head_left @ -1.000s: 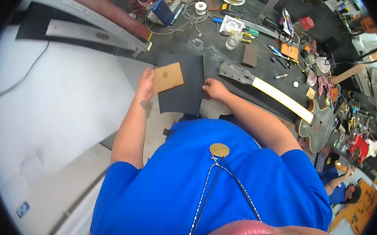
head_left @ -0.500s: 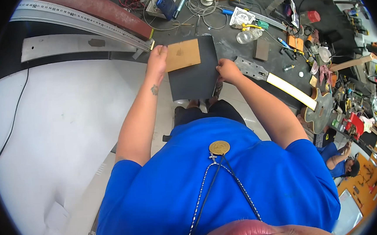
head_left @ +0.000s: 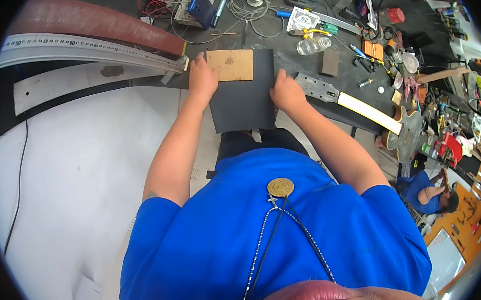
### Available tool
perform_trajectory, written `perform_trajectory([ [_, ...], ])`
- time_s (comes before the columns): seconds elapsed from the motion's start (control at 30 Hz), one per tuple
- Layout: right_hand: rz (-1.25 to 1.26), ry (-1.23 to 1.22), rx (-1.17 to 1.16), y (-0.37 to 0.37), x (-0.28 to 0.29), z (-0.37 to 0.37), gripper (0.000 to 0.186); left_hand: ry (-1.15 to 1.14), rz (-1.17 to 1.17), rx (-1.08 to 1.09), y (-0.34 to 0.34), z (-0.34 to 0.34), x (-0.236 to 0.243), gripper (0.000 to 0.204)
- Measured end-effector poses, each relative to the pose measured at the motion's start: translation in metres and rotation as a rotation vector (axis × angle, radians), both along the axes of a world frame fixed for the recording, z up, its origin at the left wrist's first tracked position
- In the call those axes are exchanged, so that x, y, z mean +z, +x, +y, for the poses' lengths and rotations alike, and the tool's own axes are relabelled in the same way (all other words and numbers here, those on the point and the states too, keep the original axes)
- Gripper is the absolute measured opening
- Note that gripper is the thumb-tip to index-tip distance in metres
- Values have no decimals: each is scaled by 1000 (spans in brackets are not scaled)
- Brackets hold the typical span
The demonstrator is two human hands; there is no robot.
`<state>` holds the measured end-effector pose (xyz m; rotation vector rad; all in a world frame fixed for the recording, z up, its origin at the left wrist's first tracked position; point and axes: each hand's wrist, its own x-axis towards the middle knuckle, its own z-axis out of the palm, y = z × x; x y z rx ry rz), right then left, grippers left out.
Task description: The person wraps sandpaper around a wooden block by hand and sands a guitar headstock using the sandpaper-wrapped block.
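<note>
Beyond the black sheet [head_left: 243,104] stretches the dark workbench [head_left: 289,58]; to the sheet's right lies the guitar [head_left: 367,112], its headstock [head_left: 315,87] so near your right hand [head_left: 288,92] that a sideways swing could knock it. The sheet is between your hands, right fingers curled on its right edge; your left hand [head_left: 202,79] pinches the tan piece [head_left: 234,65] over its upper left — slacken there and the piece could slide off. Smallest, printed numerals mark the ruler [head_left: 94,50], left of the sheet, and the pale card [head_left: 302,22], beyond its upper right.

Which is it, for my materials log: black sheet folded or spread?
Spread: the black sheet shows one broad face, no visible fold, the tan piece covering part.
</note>
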<state>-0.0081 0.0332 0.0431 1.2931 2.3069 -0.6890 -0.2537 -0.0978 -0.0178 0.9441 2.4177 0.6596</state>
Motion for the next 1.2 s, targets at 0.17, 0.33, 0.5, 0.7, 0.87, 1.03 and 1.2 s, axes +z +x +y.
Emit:
perform_trajectory([
  [0.17,278,376,234,-45,4,27,42,-53,74,-110,24,2,31,75],
  [0.33,169,443,278,-76,-15,55,49,-113,232,-383,30,12,48,78],
  [0.5,165,168,88,-78,-15,66,31,-12,188,-429,21,7,31,76],
  [0.7,230,102,41,-75,-23,74,38,24,169,-413,20,6,29,74],
  [0.87,150,47,31,-79,-23,84,40,19,194,-412,22,5,32,77],
  [1.03,172,24,53,-74,-27,89,41,-14,173,-354,23,11,33,76],
  [1.2,161,0,32,-78,-26,91,42,68,196,-423,21,6,22,77],
])
